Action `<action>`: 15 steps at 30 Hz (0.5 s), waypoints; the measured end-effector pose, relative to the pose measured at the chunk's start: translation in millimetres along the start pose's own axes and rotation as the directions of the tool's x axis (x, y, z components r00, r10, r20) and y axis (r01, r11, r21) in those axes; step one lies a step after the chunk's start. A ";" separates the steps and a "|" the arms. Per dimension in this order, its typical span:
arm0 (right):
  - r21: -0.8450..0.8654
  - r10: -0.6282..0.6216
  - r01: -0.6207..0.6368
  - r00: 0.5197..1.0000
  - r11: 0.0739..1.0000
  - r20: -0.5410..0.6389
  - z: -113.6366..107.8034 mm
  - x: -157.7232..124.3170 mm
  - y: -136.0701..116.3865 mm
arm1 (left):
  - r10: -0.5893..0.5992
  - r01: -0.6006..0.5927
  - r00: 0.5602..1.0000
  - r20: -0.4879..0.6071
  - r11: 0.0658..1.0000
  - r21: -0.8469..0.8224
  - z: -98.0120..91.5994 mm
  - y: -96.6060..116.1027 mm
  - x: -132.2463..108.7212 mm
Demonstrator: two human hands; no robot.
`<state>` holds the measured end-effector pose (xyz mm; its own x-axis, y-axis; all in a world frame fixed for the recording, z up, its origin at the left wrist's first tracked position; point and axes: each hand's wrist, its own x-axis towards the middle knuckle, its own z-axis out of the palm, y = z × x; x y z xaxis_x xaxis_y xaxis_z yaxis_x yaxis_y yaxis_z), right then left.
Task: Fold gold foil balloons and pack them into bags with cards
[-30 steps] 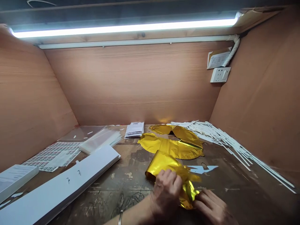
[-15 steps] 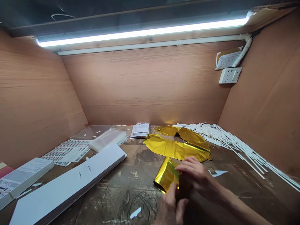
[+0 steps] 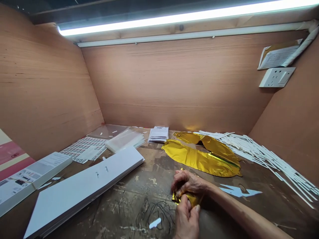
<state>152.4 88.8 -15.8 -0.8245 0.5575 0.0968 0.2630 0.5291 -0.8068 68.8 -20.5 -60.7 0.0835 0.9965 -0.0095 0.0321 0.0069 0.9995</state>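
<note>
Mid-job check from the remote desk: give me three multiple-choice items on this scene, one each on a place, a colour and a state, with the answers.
1. Where do the white sticks lie?
A) Right of the flat foil balloon
B) On the label sheet
C) Under the hands

2. What colour is the crumpled foil between the left hand and right hand?
A) Silver
B) Gold
C) Red

3. What state is that foil in?
A) Spread flat
B) Lying untouched
C) Bunched in both hands

Answers:
1. A, the sticks fan out beyond the balloon's right side.
2. B, gold shines between the hands.
3. C, both hands close around it.
</note>
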 end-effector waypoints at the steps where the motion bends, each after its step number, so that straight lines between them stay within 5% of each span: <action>1: 0.002 -0.007 0.007 1.000 1.000 0.004 -0.3 -0.2 -0.2 | 0.093 -0.094 0.996 0.018 0.986 0.135 -2.4 0.6 -4.6; 5: -0.042 -0.030 0.029 0.999 0.999 -0.023 1.7 0.7 0.1 | 0.474 -0.475 0.861 0.184 0.621 0.623 -21.3 14.5 -14.9; 8: -0.068 -0.051 0.046 0.996 0.997 -0.077 6.5 1.1 3.2 | 0.687 -0.682 0.619 0.381 0.230 0.694 -38.2 33.6 -8.9; 10: -0.071 -0.059 0.050 0.990 0.996 -0.127 10.0 1.3 5.8 | 0.711 -0.756 0.500 0.494 0.081 0.650 -47.9 42.0 -2.7; 11: -0.076 -0.057 0.046 0.986 0.996 -0.157 11.4 1.4 6.9 | 0.691 -0.764 0.499 0.524 0.065 0.642 -52.1 43.1 -0.2; 15: -0.102 -0.059 0.036 0.971 0.994 -0.233 13.5 2.7 9.0 | 0.592 -0.711 0.617 0.519 0.135 0.691 -65.8 30.3 3.2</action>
<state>145.7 86.4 -30.7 -0.6994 0.6587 0.2774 0.2828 0.6115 -0.7390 4.6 -11.5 -28.4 0.5873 0.5752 0.5694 0.6328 -0.7650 0.1200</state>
